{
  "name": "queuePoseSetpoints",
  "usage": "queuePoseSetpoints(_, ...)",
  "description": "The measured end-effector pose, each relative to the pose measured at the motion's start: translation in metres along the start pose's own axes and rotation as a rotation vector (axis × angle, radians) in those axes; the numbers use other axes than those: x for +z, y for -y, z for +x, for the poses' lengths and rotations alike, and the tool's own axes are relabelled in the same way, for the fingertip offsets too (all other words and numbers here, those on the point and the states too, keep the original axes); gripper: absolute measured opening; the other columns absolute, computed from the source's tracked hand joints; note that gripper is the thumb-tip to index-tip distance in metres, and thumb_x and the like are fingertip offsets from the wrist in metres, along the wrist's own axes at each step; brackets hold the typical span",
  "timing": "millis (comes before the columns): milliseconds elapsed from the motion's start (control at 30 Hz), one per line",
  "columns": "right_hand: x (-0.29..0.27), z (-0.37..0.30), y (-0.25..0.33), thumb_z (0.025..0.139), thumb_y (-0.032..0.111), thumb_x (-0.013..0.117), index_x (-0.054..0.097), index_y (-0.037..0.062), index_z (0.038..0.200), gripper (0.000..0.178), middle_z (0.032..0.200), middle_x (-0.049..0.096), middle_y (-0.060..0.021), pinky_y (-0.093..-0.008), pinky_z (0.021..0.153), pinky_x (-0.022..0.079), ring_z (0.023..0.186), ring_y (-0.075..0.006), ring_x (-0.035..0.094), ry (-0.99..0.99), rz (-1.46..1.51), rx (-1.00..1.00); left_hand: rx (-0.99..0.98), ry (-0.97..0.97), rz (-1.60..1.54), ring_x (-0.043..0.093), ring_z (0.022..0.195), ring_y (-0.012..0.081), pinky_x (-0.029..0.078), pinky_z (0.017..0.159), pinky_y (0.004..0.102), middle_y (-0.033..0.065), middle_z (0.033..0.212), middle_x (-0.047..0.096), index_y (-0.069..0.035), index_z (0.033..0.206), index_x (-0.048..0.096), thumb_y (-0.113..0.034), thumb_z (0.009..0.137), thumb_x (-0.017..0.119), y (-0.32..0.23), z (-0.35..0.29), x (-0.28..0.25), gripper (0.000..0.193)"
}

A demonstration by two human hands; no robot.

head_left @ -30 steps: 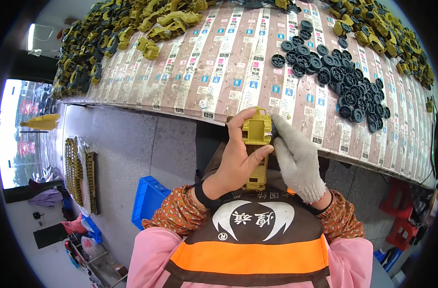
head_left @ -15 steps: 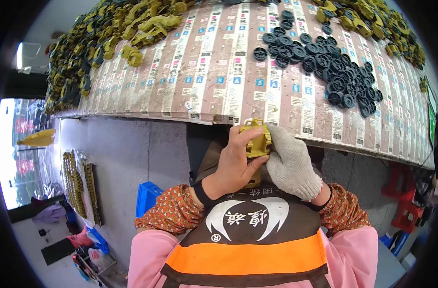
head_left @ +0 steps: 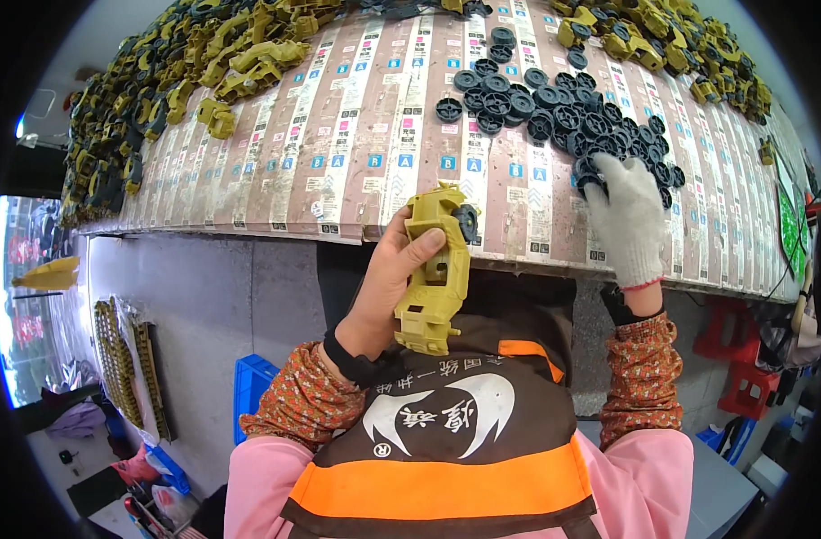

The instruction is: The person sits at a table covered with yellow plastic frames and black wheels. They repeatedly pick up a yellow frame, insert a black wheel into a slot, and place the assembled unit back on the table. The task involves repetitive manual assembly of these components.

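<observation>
In my bare left hand (head_left: 388, 278) is a yellow plastic toy car body (head_left: 437, 278), tilted upright over the table's near edge. The thumb presses across its open middle, and the fingers wrap behind it. One black wheel (head_left: 467, 222) sits on the body's upper right side. My right hand (head_left: 628, 216), in a white knitted glove, reaches to the near side of a pile of black toy wheels (head_left: 590, 121). Its thumb and forefinger close on a wheel (head_left: 586, 178) there; the other fingertips are partly hidden.
Yellow car bodies with black wheels heap up at the far left (head_left: 123, 117) and far right (head_left: 648, 31) of the table (head_left: 275, 198), which is covered in printed sheets. Below stand a blue crate (head_left: 251, 386) at left and red stools (head_left: 747, 386) at right.
My right hand has left the car body and moved right and forward to the wheel pile. My left hand has shifted left and turned the body, bringing its wheel into sight.
</observation>
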State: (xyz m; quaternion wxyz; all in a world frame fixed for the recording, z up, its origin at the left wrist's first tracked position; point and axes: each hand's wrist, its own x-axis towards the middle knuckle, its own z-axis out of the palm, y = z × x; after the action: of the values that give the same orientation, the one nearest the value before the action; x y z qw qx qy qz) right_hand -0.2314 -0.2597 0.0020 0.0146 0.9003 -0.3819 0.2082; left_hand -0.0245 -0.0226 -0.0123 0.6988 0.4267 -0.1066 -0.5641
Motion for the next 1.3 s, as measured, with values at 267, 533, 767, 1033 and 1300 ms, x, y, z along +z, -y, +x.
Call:
queuePoseSetpoints(267, 0.009, -0.009, 0.019, 0.089, 0.006, 0.074, 0.062, 0.0031, 0.103, 0.019, 0.100, 0.066, -0.0169, -0.0456, 0.081, 0.055, 0.094, -0.0389, 0.067, -0.035, 0.147, -0.049, -0.143, -0.042, -0.189, 0.073, 0.111, 0.0228, 0.063, 0.087, 0.0374, 0.0161, 0.124, 0.073, -0.002, 0.144, 0.056, -0.027, 0.105, 0.068, -0.003, 0.001, -0.022, 0.048)
queuePoseSetpoints(533, -0.017, -0.041, 0.110, 0.102, 0.002, 0.064, 0.058, 0.0000, 0.127, 0.026, 0.105, 0.072, -0.0115, -0.0266, 0.072, 0.060, 0.087, -0.0132, 0.071, 0.473, 1.334, 0.487, -0.006, -0.075, -0.135, 0.073, 0.104, 0.0207, 0.065, 0.082, 0.0351, 0.0128, 0.119, 0.071, -0.007, 0.144, 0.053, -0.027, 0.105, 0.068, 0.004, -0.002, -0.008, 0.046)
queuePoseSetpoints(767, 0.001, -0.077, 0.130, 0.095, 0.003, 0.070, 0.065, 0.0011, 0.128, 0.033, 0.106, 0.073, -0.0188, -0.0338, 0.078, 0.058, 0.090, -0.0258, 0.076, 0.383, 1.199, 0.182, 0.153, -0.151, -0.087, 0.071, 0.093, 0.0150, 0.064, 0.078, 0.0317, 0.0047, 0.111, 0.067, -0.010, 0.136, 0.051, -0.017, 0.103, 0.072, 0.001, -0.009, -0.005, 0.040)
queuePoseSetpoints(1033, -0.016, -0.085, 0.138, 0.093, 0.001, 0.071, 0.061, 0.0004, 0.132, 0.040, 0.104, 0.071, -0.0228, -0.0382, 0.077, 0.059, 0.089, -0.0359, 0.076, 0.357, 1.120, 0.056, 0.399, -0.222, 0.014, 0.068, 0.099, 0.0136, 0.062, 0.083, 0.0316, 0.0048, 0.117, 0.063, -0.010, 0.137, 0.044, -0.007, 0.100, 0.074, 0.007, -0.007, 0.000, 0.048)
queuePoseSetpoints(1300, -0.014, -0.091, 0.135, 0.093, 0.000, 0.069, 0.062, -0.0005, 0.131, 0.039, 0.105, 0.072, -0.0228, -0.0378, 0.079, 0.060, 0.091, -0.0355, 0.077, 0.327, 1.095, 0.028, 0.538, -0.219, 0.199, 0.066, 0.105, 0.0137, 0.060, 0.090, 0.0321, 0.0058, 0.123, 0.061, -0.009, 0.143, 0.039, -0.004, 0.099, 0.074, 0.013, -0.010, 0.004, 0.057)
